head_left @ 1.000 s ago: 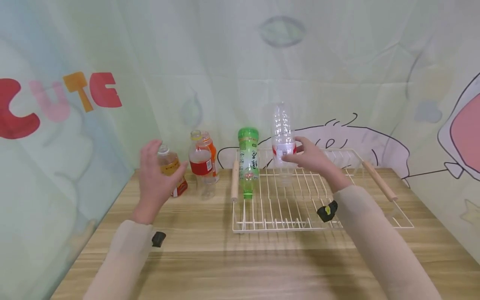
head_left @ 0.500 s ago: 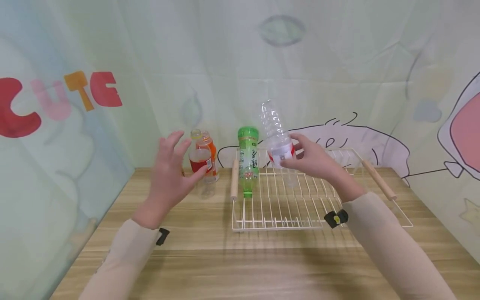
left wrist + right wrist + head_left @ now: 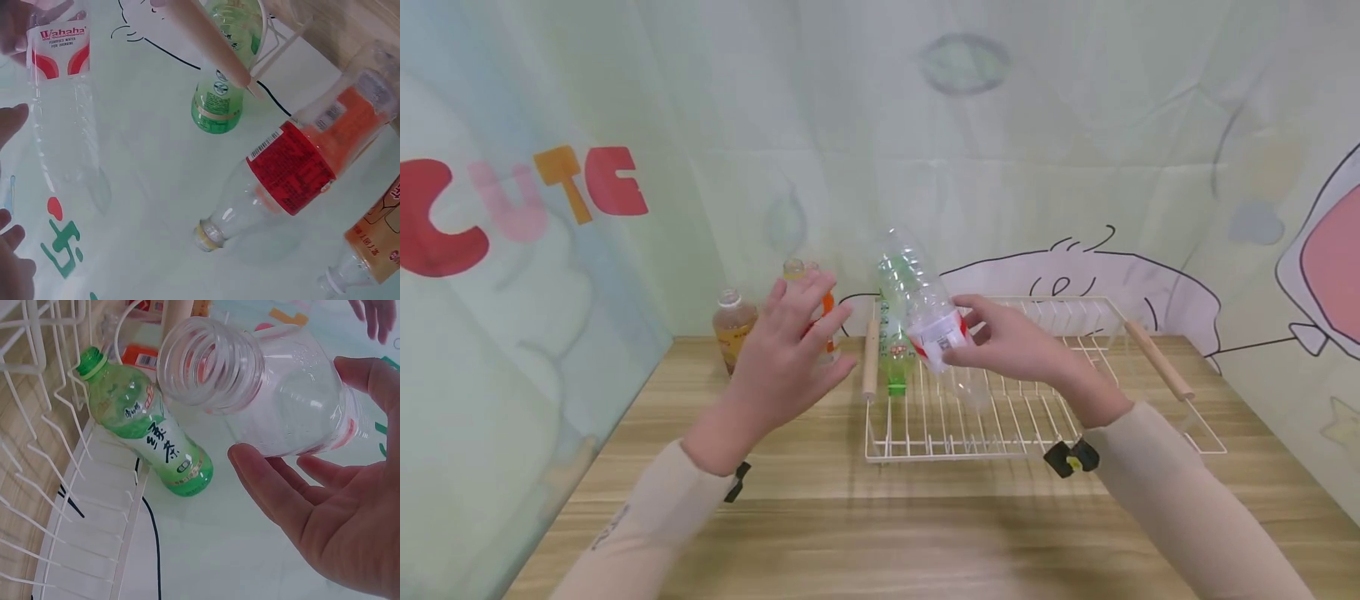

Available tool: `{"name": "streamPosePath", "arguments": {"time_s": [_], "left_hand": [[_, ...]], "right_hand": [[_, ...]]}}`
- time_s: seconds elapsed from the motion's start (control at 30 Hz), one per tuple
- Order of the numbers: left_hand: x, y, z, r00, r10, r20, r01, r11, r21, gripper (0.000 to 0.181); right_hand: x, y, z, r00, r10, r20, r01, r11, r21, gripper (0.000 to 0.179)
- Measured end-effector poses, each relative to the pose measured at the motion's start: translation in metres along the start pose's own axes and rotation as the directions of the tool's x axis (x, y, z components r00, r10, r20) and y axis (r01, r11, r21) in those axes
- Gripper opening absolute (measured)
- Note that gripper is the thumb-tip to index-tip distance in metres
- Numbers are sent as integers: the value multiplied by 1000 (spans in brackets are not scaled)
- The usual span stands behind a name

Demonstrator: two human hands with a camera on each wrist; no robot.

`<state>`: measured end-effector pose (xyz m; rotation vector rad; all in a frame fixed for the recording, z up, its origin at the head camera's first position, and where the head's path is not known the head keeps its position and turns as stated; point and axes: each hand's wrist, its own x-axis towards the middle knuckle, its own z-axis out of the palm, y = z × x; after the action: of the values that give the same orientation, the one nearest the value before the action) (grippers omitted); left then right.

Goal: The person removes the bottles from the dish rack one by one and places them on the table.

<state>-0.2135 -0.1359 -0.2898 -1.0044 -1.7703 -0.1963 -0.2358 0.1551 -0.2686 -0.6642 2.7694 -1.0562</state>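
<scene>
My right hand (image 3: 1011,342) grips a clear plastic water bottle (image 3: 940,337) around its red-and-white label. It tilts neck down, its base leaning up and left, above a white wire rack (image 3: 970,457). The right wrist view shows its uncapped threaded mouth (image 3: 194,362). Behind it, a green tea bottle (image 3: 897,367) stands cap down at the rack's left end. My left hand (image 3: 786,358) is raised with fingers spread, holding nothing, left of the water bottle. It mostly hides a red-labelled bottle (image 3: 294,169) and partly an orange-labelled bottle (image 3: 829,312) from the head view.
An amber-labelled bottle (image 3: 732,327) stands on the wooden table (image 3: 820,517), left of the others. Wooden handles run along the rack's left side (image 3: 871,358) and right side (image 3: 1159,360). A printed curtain (image 3: 850,125) hangs close behind.
My left hand has moved right, from the amber-labelled bottle to in front of the red-labelled one. The water bottle in my right hand has gone from upright to leaning left, and lower.
</scene>
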Motion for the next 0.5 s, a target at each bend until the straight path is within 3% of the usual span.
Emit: {"name": "streamPosePath", "arguments": {"time_s": [0.2,0.5], "left_hand": [[3,7,5,997,67,34,-66,998,-17,69],[3,15,6,987,80,143,-82,997,7,74]], "right_hand": [[-5,-3,7,998,-32,48,33,999,-18,75],[-9,-7,19,990,-100,95,101,995,-7,72]]}}
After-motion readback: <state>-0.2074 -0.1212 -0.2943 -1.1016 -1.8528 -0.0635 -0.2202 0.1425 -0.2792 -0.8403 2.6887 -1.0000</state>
